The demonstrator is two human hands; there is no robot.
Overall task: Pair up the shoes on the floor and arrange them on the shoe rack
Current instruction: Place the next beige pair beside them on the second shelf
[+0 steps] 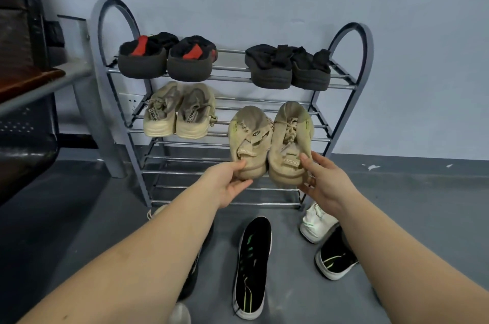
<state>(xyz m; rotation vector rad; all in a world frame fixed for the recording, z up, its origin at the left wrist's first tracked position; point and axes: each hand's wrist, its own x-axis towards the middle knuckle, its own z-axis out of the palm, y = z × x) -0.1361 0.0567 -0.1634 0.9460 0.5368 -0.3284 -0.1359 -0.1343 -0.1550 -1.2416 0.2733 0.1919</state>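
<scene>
A grey metal shoe rack [102,77] stands against the wall. Its top shelf carries a black-and-red pair [166,59] on the left and a black pair [288,67] on the right. On the left of the second shelf sits a beige pair [180,114]. My left hand [227,181] grips the heel of one beige sneaker [250,136]. My right hand [325,181] grips the heel of its matching sneaker [291,136]. Both sneakers are held side by side in front of the right half of the second shelf, toes pointing to the wall.
On the floor below lie a black sneaker [252,268], sole up, another black sneaker [333,260], a white sneaker [317,223] near the rack's right foot, and shoes partly hidden under my left arm. A dark seat [26,80] stands on the left.
</scene>
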